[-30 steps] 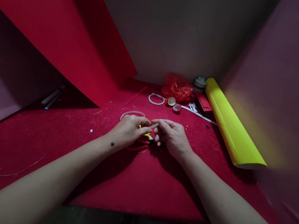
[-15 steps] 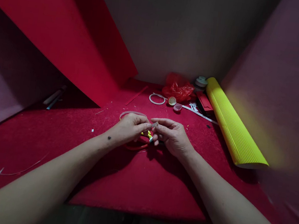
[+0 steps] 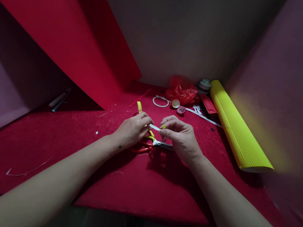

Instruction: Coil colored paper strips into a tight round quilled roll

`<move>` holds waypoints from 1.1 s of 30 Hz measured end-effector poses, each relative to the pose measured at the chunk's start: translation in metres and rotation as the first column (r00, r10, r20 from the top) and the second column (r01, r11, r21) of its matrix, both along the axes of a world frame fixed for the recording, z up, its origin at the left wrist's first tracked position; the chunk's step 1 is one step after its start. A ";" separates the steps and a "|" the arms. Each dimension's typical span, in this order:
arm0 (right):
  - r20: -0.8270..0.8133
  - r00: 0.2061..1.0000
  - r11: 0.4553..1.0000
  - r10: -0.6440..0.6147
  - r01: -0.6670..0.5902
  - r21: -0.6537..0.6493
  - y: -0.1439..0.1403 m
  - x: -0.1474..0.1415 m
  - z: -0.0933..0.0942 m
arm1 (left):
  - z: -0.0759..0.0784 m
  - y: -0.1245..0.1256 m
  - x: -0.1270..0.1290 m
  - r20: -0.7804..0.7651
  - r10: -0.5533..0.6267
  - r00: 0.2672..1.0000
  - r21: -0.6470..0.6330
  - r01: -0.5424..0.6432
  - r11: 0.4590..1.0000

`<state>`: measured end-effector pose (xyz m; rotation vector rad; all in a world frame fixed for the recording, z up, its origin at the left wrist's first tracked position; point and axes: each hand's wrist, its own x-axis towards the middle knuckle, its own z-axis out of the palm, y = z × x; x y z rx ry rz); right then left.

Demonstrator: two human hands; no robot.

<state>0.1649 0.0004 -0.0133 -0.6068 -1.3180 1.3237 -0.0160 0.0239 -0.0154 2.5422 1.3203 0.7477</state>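
Between my hands runs a narrow paper strip (image 3: 154, 127), white on the face toward me, with yellow ribbed parts showing at its ends. My left hand (image 3: 132, 130) pinches it, and a yellow ribbed end (image 3: 139, 106) sticks up behind the fingers. My right hand (image 3: 180, 136) grips the other end between thumb and fingers, where a bit of yellow shows. Below the hands, scissors (image 3: 158, 143) lie on the red cloth, their red and yellow handles to the left and blades to the right. My left hand partly hides the handles, my right hand the blade tips.
A large red sheet (image 3: 66, 32) leans at the left, near some pens (image 3: 59, 99). Behind the hands lie a white ring (image 3: 160, 101), two small round pieces, a red plastic bag (image 3: 182, 90) and a lidded jar (image 3: 205, 85). A yellow corrugated roll (image 3: 240, 130) lies at the right.
The hands have moved slightly apart, and the strip's white face now shows between them. Its yellow ribbed end has come up behind my left hand. More of the scissors is visible.
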 end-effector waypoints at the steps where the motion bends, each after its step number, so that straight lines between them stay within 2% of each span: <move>1: -0.021 1.000 1.000 0.011 -0.011 0.008 -0.002 0.001 0.004 | 0.000 0.000 0.000 -0.067 0.057 0.996 0.043 -0.055 0.998; 5: -0.114 0.980 0.986 0.163 -0.166 -0.017 -0.006 0.007 0.018 | 0.005 0.001 -0.006 -0.237 0.289 0.928 0.191 -0.247 0.950; 8: -0.182 0.977 0.993 0.107 -0.116 -0.038 -0.001 0.016 0.024 | 0.009 0.006 -0.015 -0.251 0.385 0.888 0.265 -0.320 0.910; 11: -0.228 0.974 1.000 -0.009 0.006 -0.016 0.010 0.029 0.026 | 0.008 0.016 -0.024 -0.197 0.386 0.901 0.274 -0.328 0.904; 16: -0.284 0.951 0.989 -0.121 0.141 0.051 0.024 0.047 0.031 | -0.005 0.037 -0.030 -0.111 0.304 0.946 0.204 -0.278 0.939; 21: -0.248 0.951 0.975 -0.184 0.208 0.075 0.025 0.058 0.035 | -0.018 0.051 -0.037 -0.106 0.372 0.922 0.186 -0.349 0.919; 23: -0.188 0.955 0.968 -0.229 0.243 0.057 0.025 0.059 0.035 | -0.016 0.052 -0.042 -0.069 0.420 0.905 0.163 -0.405 0.900; 25: -0.104 0.954 0.955 -0.282 0.290 0.066 0.026 0.057 0.034 | -0.007 0.047 -0.046 0.007 0.436 0.900 0.113 -0.434 0.894; 28: 0.004 0.946 0.942 -0.323 0.321 0.101 0.027 0.050 0.029 | 0.013 0.030 -0.044 0.055 0.343 0.938 -0.006 -0.343 0.939; 29: 0.035 0.951 0.948 -0.308 0.304 0.093 0.027 0.047 0.027 | 0.019 0.023 -0.040 0.043 0.264 0.964 -0.074 -0.260 0.963; 30: 0.055 0.958 0.958 -0.280 0.276 0.075 0.026 0.044 0.025 | 0.025 0.016 -0.036 0.044 0.111 0.993 -0.214 -0.099 0.972; 31: 0.070 0.969 0.971 -0.236 0.234 0.043 0.026 0.041 0.023 | 0.028 0.009 -0.031 0.023 -0.019 1.000 -0.319 0.025 0.947; 33: 0.068 0.986 0.988 -0.150 0.151 -0.014 0.025 0.037 0.019 | 0.031 -0.003 -0.021 -0.126 -0.181 0.975 -0.369 0.124 0.921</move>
